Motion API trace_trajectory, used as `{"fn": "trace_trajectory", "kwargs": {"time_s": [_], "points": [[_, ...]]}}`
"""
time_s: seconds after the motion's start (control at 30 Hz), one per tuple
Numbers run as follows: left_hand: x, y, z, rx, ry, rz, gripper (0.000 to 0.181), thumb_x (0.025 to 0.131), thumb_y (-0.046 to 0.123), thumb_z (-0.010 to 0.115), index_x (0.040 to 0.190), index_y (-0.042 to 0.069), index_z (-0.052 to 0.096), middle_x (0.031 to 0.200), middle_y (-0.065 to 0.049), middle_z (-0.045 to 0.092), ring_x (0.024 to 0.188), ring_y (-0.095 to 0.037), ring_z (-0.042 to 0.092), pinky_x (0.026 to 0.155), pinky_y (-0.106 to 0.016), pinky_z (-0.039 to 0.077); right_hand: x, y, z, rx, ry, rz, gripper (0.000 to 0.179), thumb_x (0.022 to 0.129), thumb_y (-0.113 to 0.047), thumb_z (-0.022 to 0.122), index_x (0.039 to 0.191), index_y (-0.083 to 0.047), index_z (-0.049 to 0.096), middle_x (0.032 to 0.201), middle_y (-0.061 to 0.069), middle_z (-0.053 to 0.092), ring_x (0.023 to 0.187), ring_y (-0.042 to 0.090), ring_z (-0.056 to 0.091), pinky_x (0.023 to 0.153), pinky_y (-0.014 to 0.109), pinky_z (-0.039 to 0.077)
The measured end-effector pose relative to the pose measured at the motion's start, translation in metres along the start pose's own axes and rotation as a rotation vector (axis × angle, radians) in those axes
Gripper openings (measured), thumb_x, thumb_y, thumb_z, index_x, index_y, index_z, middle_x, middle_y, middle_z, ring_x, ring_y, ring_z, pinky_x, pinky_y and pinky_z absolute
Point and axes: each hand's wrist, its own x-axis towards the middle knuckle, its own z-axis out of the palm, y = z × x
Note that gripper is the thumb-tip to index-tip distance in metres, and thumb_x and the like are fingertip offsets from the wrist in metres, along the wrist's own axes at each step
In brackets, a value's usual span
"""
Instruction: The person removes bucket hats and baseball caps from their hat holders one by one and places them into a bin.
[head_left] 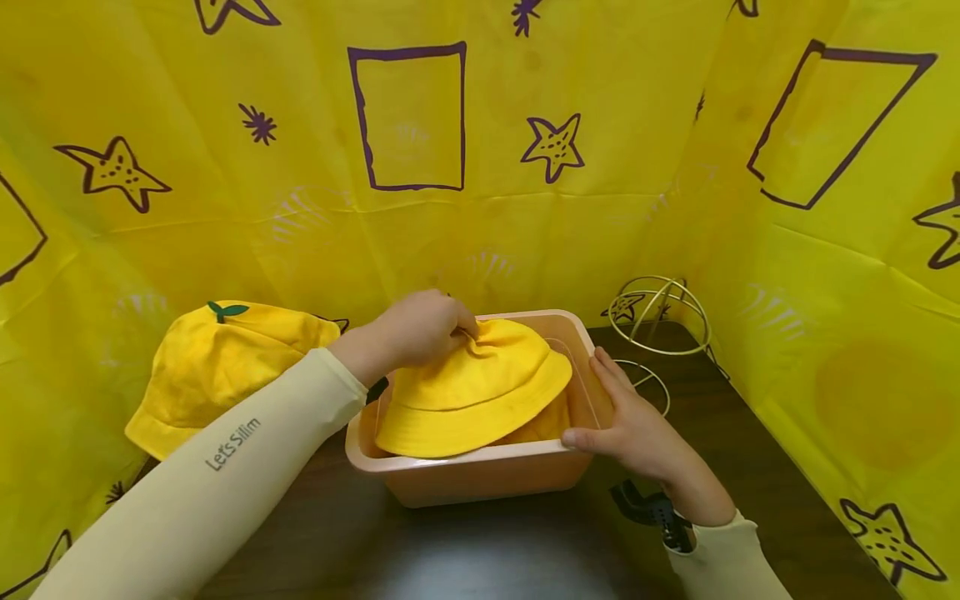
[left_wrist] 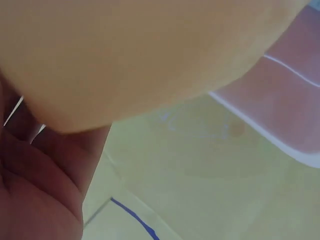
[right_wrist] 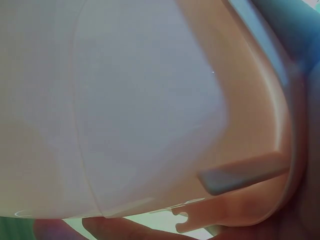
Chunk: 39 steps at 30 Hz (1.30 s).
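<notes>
My left hand point(head_left: 420, 329) pinches the crown of a yellow bucket hat point(head_left: 480, 375), whose brim tilts over the near rim of a pink plastic basin point(head_left: 480, 479). More yellow cloth shows inside the basin under the brim. In the left wrist view the hat point(left_wrist: 130, 55) spreads in front of the fingers, and the fingertips are hidden behind it. Around the basin's right end, my right hand point(head_left: 637, 429) holds the rim, thumb at the near corner and fingers along the outer side. The basin wall point(right_wrist: 150, 100) fills most of the right wrist view.
Another yellow hat point(head_left: 225, 358) with a green sprout on top stands left of the basin, partly behind my left forearm. A gold wire stand point(head_left: 660, 317) is at the back right of the dark table point(head_left: 330, 533). Yellow patterned sheeting point(head_left: 600, 233) encloses the table's back and sides.
</notes>
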Motion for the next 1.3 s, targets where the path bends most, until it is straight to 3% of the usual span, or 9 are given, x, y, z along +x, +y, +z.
{"fn": "trace_trajectory", "kwargs": {"time_s": [0.1, 0.23, 0.33, 0.47, 0.6, 0.8, 1.0, 1.3], "points": [[0.001, 0.005, 0.006, 0.016, -0.090, 0.042, 0.024, 0.097, 0.018, 0.064, 0.117, 0.010, 0.074, 0.122, -0.005, 0.067, 0.110, -0.025, 0.062, 0.098, -0.041, 0.046, 0.000, 0.000, 0.000, -0.001, 0.002, -0.006, 0.114, 0.076, -0.047, 0.084, 0.159, -0.004, 0.018, 0.166, 0.004, 0.005, 0.147, 0.040, 0.010, 0.109, 0.065, 0.018], [0.001, 0.009, 0.011, -0.011, -0.284, 0.024, 0.059, 0.099, 0.044, 0.058, 0.145, 0.008, 0.052, 0.152, -0.012, 0.041, 0.137, -0.029, 0.042, 0.111, -0.041, 0.031, 0.000, 0.000, 0.000, -0.001, 0.001, -0.001, 0.114, 0.076, -0.046, 0.084, 0.159, -0.005, 0.018, 0.166, 0.003, 0.004, 0.147, 0.040, 0.011, 0.109, 0.065, 0.018], [-0.001, 0.011, 0.011, -0.061, -0.379, -0.046, 0.082, 0.092, 0.062, 0.059, 0.157, 0.020, 0.034, 0.162, -0.007, 0.023, 0.145, -0.027, 0.027, 0.115, -0.042, 0.024, 0.000, -0.001, 0.000, 0.002, -0.005, 0.003, 0.114, 0.077, -0.047, 0.084, 0.159, -0.005, 0.017, 0.166, 0.003, 0.004, 0.147, 0.039, 0.010, 0.109, 0.066, 0.018], [-0.004, 0.014, 0.013, -0.111, -0.445, -0.072, 0.100, 0.080, 0.066, 0.071, 0.160, 0.038, 0.018, 0.165, 0.003, 0.009, 0.144, -0.026, 0.026, 0.113, -0.043, 0.026, 0.000, -0.002, -0.001, 0.001, -0.009, -0.003, 0.114, 0.077, -0.048, 0.083, 0.159, -0.003, 0.018, 0.166, 0.004, 0.004, 0.147, 0.040, 0.010, 0.109, 0.066, 0.018], [-0.002, 0.016, 0.017, -0.085, -0.460, -0.041, 0.102, 0.081, 0.053, 0.079, 0.159, 0.044, 0.014, 0.166, 0.004, 0.004, 0.139, -0.025, 0.036, 0.110, -0.041, 0.031, 0.001, -0.001, -0.002, -0.003, -0.008, -0.004, 0.114, 0.077, -0.048, 0.083, 0.159, -0.003, 0.018, 0.166, 0.005, 0.004, 0.147, 0.040, 0.010, 0.109, 0.066, 0.018], [0.005, 0.017, 0.036, 0.031, -0.434, 0.008, 0.094, 0.086, 0.036, 0.079, 0.159, 0.039, 0.021, 0.166, 0.001, 0.006, 0.133, -0.030, 0.045, 0.108, -0.043, 0.035, 0.002, 0.000, 0.000, 0.002, -0.004, -0.003, 0.116, 0.076, -0.048, 0.084, 0.159, -0.003, 0.017, 0.166, 0.004, 0.004, 0.147, 0.039, 0.010, 0.110, 0.064, 0.017], [0.006, 0.018, 0.056, 0.112, -0.501, -0.009, 0.096, 0.084, 0.049, 0.077, 0.158, 0.045, 0.016, 0.166, 0.005, 0.001, 0.143, -0.047, 0.023, 0.112, -0.061, 0.018, 0.002, 0.001, 0.001, -0.002, -0.003, -0.012, 0.116, 0.076, -0.047, 0.084, 0.159, -0.003, 0.017, 0.166, 0.006, 0.005, 0.147, 0.039, 0.011, 0.110, 0.064, 0.018], [0.005, 0.015, 0.078, 0.083, -0.524, -0.055, 0.101, 0.081, 0.056, 0.076, 0.156, 0.051, 0.008, 0.165, 0.011, -0.005, 0.144, -0.049, 0.015, 0.104, -0.065, 0.031, 0.002, 0.001, 0.000, -0.001, 0.002, -0.005, 0.115, 0.076, -0.044, 0.085, 0.159, -0.003, 0.018, 0.166, 0.006, 0.005, 0.147, 0.040, 0.011, 0.110, 0.064, 0.018]]}}
